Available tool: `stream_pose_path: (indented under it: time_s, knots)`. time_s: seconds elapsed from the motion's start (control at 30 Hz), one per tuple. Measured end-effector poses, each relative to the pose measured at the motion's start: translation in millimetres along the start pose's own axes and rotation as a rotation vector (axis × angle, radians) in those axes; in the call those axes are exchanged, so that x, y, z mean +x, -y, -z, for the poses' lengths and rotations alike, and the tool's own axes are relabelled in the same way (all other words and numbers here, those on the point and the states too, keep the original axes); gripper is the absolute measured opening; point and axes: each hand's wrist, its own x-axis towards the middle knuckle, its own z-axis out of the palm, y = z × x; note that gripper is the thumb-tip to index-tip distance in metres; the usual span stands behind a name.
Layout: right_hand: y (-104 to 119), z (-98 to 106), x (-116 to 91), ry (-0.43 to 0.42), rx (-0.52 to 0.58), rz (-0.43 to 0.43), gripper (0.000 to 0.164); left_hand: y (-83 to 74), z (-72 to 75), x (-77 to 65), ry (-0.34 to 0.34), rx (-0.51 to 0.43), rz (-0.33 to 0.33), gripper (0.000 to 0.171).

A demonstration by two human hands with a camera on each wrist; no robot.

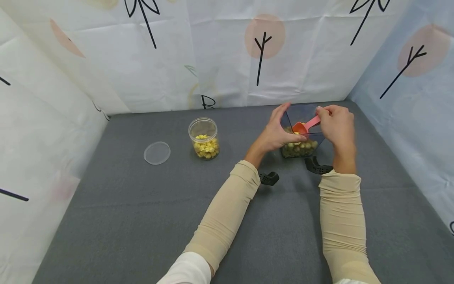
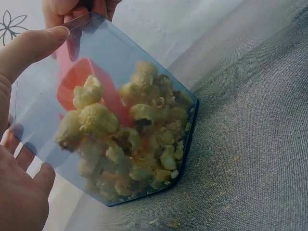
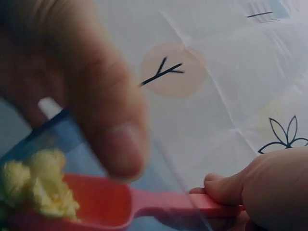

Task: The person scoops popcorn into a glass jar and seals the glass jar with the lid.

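Note:
In the head view a clear, dark-tinted square container (image 2: 125, 41) holds popcorn (image 2: 144, 159) at the back right of the table. My left hand (image 1: 274, 132) grips its near left side, thumb over the rim and the other fingers around the far side. A pink scoop (image 1: 300, 128) sits tilted inside the container, its bowl down among the popcorn. Several pieces lie in the scoop's bowl in the left wrist view. My right hand (image 1: 338, 124) pinches the scoop's handle (image 3: 168, 204) above the container's right rim.
Left of the container stands a clear round jar (image 1: 203, 128) partly filled with yellow popcorn. Its clear disc-shaped lid (image 1: 157, 153) lies flat farther left. Patterned white cloth (image 1: 227, 59) walls in the grey table (image 1: 142, 236) behind and on both sides.

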Motion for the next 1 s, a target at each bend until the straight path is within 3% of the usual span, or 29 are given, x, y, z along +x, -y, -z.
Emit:
stream_pose_path:
  time_s: [0.17, 0.33, 0.67, 1.0]
  knots:
    - [-0.9, 0.7, 1.2, -0.044, 0.03, -0.003, 0.05, 0.5, 0.5, 0.6, -0.003, -0.003, -0.005, 0.113]
    - [-1.3, 1.4, 1.3, 0.005, 0.01, 0.006, 0.051, 0.7, 0.8, 1.0, -0.003, -0.002, -0.009, 0.113]
    - [-2.7, 0.1, 1.8, -0.01, 0.05, -0.07, 0.053, -0.3, 0.4, 1.2, 0.001, 0.012, -0.012, 0.114]
    - [-8.0, 3.5, 3.9, -0.059, 0.228, -0.212, 0.05, 0.3, -0.2, 0.7, 0.001, 0.001, -0.004, 0.115]
